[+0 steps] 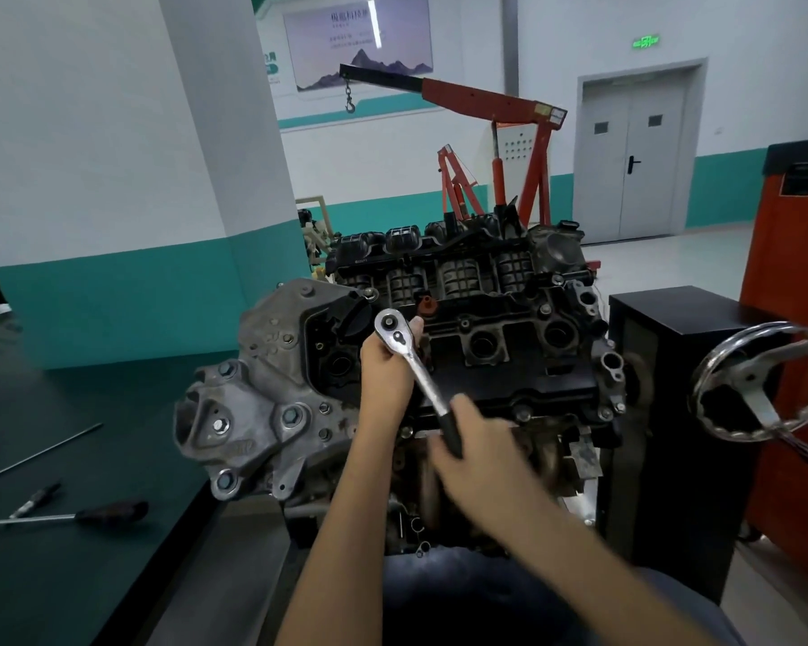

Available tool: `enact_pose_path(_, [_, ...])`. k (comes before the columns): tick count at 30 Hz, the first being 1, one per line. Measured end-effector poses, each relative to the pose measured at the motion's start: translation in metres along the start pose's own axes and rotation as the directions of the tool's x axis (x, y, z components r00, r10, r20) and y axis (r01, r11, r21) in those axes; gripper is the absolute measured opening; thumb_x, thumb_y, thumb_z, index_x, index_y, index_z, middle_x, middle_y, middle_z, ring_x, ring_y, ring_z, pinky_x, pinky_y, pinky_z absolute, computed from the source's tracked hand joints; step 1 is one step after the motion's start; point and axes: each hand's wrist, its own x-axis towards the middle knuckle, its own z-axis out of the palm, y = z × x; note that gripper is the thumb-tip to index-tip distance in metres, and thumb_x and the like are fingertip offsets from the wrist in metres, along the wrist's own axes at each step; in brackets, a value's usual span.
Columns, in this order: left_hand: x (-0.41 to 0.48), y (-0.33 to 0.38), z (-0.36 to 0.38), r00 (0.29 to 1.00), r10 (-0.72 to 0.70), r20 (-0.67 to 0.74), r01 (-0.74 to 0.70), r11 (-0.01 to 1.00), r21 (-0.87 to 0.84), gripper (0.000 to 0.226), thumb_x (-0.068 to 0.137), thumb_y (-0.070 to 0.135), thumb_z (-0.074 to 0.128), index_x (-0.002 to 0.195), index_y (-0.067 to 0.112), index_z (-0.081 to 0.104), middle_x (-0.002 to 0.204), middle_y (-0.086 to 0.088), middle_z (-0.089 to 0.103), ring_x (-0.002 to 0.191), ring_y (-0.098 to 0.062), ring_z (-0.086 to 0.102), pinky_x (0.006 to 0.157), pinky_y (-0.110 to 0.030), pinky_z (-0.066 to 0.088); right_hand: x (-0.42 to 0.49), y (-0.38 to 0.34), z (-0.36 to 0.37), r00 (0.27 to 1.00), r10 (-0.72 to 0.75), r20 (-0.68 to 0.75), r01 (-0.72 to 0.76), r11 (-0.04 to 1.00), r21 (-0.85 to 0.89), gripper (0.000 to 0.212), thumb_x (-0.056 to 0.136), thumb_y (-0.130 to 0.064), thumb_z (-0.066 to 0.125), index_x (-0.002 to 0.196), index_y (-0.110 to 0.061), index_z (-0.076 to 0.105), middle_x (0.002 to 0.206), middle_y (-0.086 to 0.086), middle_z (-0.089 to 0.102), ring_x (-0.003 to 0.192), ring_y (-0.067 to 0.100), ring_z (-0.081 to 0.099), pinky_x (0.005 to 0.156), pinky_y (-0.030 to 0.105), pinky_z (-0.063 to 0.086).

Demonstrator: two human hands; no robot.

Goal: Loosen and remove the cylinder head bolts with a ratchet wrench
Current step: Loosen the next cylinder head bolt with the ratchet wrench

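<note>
While the ratchet wrench [421, 373] is set head-down on the left part of the engine's black top cover [509, 361], its black handle is clasped in the curled grip of the right hand [476, 452], which is blurred. The wrench's round chrome head is held by the left hand [386, 366], whose grip is closed around it from below, a fingertip showing at its right side. Whatever lies under the head is hidden. Bolts [523, 414] are seen seated along the cover's near edge. A grey cast housing [262, 394] is bolted to the engine's left end, and a chrome handwheel [761, 380] is mounted at the right beside a black box [672, 412]. Two screwdrivers [108, 512] and a thin rod [38, 454] are laid on the dark green surface [66, 575] at left. A red engine crane [500, 104] is parked behind, near grey double doors [635, 151].
</note>
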Motion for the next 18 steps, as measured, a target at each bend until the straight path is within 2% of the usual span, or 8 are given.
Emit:
enact_pose_path(3, [0.001, 0.001, -0.001, 0.999, 0.039, 0.002, -0.039, 0.999, 0.016, 0.038, 0.096, 0.017, 0.059, 0.067, 0.005, 0.037, 0.068, -0.01, 0.03, 0.065, -0.018, 0.027, 0.059, -0.03, 0.026, -0.004, -0.019, 0.046, 0.993, 0.072, -0.098, -0.063, 0.994, 0.089, 0.014, 0.092, -0.021, 0.05, 0.089, -0.02, 0.036, 0.072, 0.001, 0.053, 0.066, 0.021, 0.056, 0.057, 0.031, 0.045])
enact_pose_path(6, [0.005, -0.001, -0.004, 1.0, 0.011, 0.022, -0.012, 0.999, 0.037, 0.033, 0.094, 0.016, 0.061, 0.07, 0.006, 0.041, 0.065, -0.007, 0.033, 0.062, -0.014, 0.032, 0.059, -0.026, 0.031, 0.0, -0.01, 0.031, 0.998, 0.05, -0.042, -0.049, 0.999, 0.024, 0.017, 0.09, -0.018, 0.051, 0.091, -0.021, 0.034, 0.07, -0.002, 0.047, 0.061, 0.016, 0.049, 0.055, 0.024, 0.036])
enact_pose_path(9, [0.011, -0.004, -0.006, 0.996, -0.045, 0.071, 0.043, 0.999, 0.025, 0.037, 0.092, 0.014, 0.063, 0.06, 0.026, 0.05, 0.058, 0.01, 0.045, 0.063, -0.01, 0.042, 0.066, -0.029, 0.038, 0.017, 0.016, -0.03, 0.99, -0.041, 0.132, 0.064, 0.983, -0.174, 0.015, 0.087, -0.016, 0.054, 0.09, -0.019, 0.039, 0.072, 0.001, 0.048, 0.06, 0.02, 0.053, 0.054, 0.029, 0.042])
enact_pose_path(10, [0.012, -0.004, -0.005, 0.996, -0.027, 0.085, 0.022, 0.998, 0.061, 0.036, 0.092, 0.012, 0.062, 0.059, 0.024, 0.052, 0.06, 0.008, 0.049, 0.066, -0.011, 0.045, 0.067, -0.031, 0.04, 0.03, 0.022, -0.056, 0.977, -0.07, 0.2, 0.122, 0.958, -0.259, 0.014, 0.087, -0.016, 0.055, 0.088, -0.019, 0.041, 0.071, 0.0, 0.049, 0.059, 0.019, 0.054, 0.053, 0.028, 0.043])
enact_pose_path(12, [0.012, -0.004, -0.003, 0.993, 0.006, 0.114, -0.019, 0.993, 0.113, 0.026, 0.091, 0.008, 0.057, 0.065, 0.008, 0.057, 0.064, -0.002, 0.049, 0.066, -0.014, 0.044, 0.066, -0.033, 0.038, 0.059, 0.024, -0.1, 0.945, -0.094, 0.313, 0.231, 0.869, -0.437, 0.015, 0.088, -0.017, 0.056, 0.088, -0.022, 0.042, 0.069, -0.003, 0.05, 0.056, 0.012, 0.053, 0.05, 0.024, 0.041])
enact_pose_path(14, [0.01, -0.005, -0.003, 0.996, 0.013, 0.092, -0.024, 0.993, 0.116, 0.03, 0.09, 0.005, 0.054, 0.063, 0.016, 0.06, 0.056, 0.007, 0.048, 0.058, -0.006, 0.041, 0.059, -0.025, 0.036, 0.078, 0.022, -0.116, 0.934, -0.13, 0.332, 0.302, 0.783, -0.544, 0.017, 0.088, -0.019, 0.057, 0.089, -0.026, 0.041, 0.068, -0.006, 0.048, 0.056, 0.009, 0.051, 0.05, 0.023, 0.038])
enact_pose_path(16, [0.008, -0.005, -0.003, 0.998, 0.015, 0.065, -0.022, 0.995, 0.102, 0.036, 0.092, 0.007, 0.055, 0.062, 0.028, 0.059, 0.052, 0.017, 0.052, 0.054, 0.003, 0.045, 0.056, -0.016, 0.037, 0.073, 0.026, -0.103, 0.953, -0.141, 0.267, 0.268, 0.803, -0.532, 0.018, 0.087, -0.021, 0.057, 0.086, -0.027, 0.041, 0.069, -0.005, 0.049, 0.056, 0.013, 0.053, 0.051, 0.027, 0.043])
enact_pose_path(18, [0.006, -0.007, -0.001, 0.998, 0.01, 0.058, -0.014, 0.996, 0.083, 0.037, 0.094, 0.013, 0.058, 0.059, 0.023, 0.054, 0.052, 0.017, 0.051, 0.055, 0.004, 0.045, 0.059, -0.017, 0.037, 0.043, 0.032, -0.071, 0.982, -0.107, 0.155, 0.153, 0.934, -0.323, 0.019, 0.087, -0.02, 0.058, 0.082, -0.027, 0.04, 0.068, -0.002, 0.052, 0.053, 0.012, 0.054, 0.048, 0.023, 0.045])
